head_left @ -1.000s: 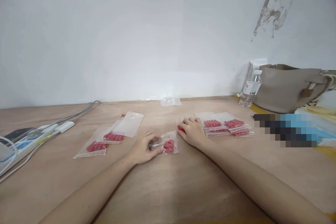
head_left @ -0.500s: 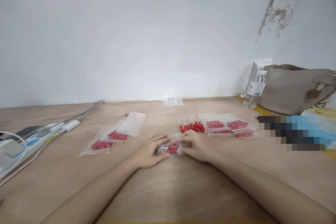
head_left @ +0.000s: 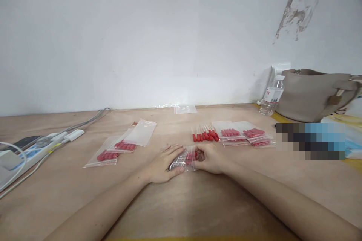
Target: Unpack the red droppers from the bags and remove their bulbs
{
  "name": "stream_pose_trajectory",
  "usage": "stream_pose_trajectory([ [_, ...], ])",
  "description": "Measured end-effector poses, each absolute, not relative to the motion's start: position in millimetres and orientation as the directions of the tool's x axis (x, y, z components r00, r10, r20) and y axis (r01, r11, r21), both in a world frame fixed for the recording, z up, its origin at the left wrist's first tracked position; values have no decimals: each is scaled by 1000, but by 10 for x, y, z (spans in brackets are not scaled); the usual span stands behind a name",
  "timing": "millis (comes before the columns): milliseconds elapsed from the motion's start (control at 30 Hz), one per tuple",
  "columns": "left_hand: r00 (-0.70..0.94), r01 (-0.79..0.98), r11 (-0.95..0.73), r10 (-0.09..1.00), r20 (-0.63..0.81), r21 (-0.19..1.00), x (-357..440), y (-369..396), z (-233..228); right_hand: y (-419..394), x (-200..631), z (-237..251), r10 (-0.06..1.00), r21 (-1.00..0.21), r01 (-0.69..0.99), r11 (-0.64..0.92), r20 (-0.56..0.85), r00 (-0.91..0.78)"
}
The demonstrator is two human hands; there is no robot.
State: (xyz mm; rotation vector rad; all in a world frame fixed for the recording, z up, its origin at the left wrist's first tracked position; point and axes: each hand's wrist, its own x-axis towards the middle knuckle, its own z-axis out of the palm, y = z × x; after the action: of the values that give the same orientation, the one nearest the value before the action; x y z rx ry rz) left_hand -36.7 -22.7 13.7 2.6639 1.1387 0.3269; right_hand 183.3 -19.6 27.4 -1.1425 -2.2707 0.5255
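A clear zip bag (head_left: 179, 162) holding several red-bulbed droppers (head_left: 190, 157) lies on the table between my hands. Flat across its left part rests my left hand (head_left: 167, 162), fingers stretched out and thumb along the near edge. My right hand (head_left: 210, 159) is curled at the bag's right end, thumb and fingers closed on the plastic beside the red bulbs; its fingertips are partly hidden. Just beyond the right hand lies a row of loose red-bulbed droppers (head_left: 206, 135), their thin pale stems pointing to the wall.
Filled bags of red bulbs lie at the left (head_left: 107, 155) and at the right (head_left: 253, 132). A flat bag (head_left: 142, 132) overlaps the left ones; another (head_left: 185, 109) is by the wall. Further out are a power strip (head_left: 35, 154), a bottle (head_left: 272, 96) and a handbag (head_left: 308, 96).
The red bulbs in the bag have shifted right, toward my right hand, whose fingers are more curled. My left hand stays flat on the bag. The view has moved slightly.
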Motion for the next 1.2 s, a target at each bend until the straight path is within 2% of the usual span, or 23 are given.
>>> stream_pose_trajectory([
  [100, 688, 681, -681, 721, 80, 269, -370, -227, 148, -186, 1831, 230, 827, -628, 567, 534, 246, -506],
  [233, 672, 704, -654, 740, 42, 276, -373, -232, 166, -111, 1806, 77, 868, -777, 482, 405, 160, -471],
  [333, 679, 697, -665, 733, 50, 268, -379, -231, 165, -67, 1856, 47, 891, -912, 354, 207, 26, -453],
  [433, 691, 690, -679, 721, 53, 252, -385, -230, 166, -67, 1956, 103, 863, -973, 223, -57, -161, -479],
  [500, 696, 685, -685, 716, 54, 249, -389, -231, 172, -81, 2003, 133, 860, -978, 107, -176, -206, -467],
  [567, 706, 673, -696, 706, 64, 250, -394, -231, 178, -91, 2015, 135, 884, -975, -17, -220, -192, -426],
  [667, 723, 655, -712, 688, 65, 251, -405, -224, 181, -82, 2015, 126, 906, -965, -91, -247, -197, -374],
  [800, 726, 661, -712, 687, 38, 236, -417, -211, 172, -27, 2156, 220, 907, -950, -49, -308, -278, -316],
  [900, 717, 679, -704, 697, 19, 208, -425, -220, 161, 23, 2373, 358, 913, -950, -39, -310, -286, -290],
  [1000, 694, 707, -688, 720, 26, 163, -422, -248, 165, 59, 2572, 524, 929, -969, -23, -246, -229, -290],
  [1100, 634, 760, -644, 765, 115, 91, -388, -266, 205, 86, 2686, 720, 959, -989, 50, -143, -150, -241],
  [1200, 640, 736, -673, 728, 247, 76, -329, -246, 259, 148, 2689, 889, 986, -987, 136, 86, 65, -151],
])
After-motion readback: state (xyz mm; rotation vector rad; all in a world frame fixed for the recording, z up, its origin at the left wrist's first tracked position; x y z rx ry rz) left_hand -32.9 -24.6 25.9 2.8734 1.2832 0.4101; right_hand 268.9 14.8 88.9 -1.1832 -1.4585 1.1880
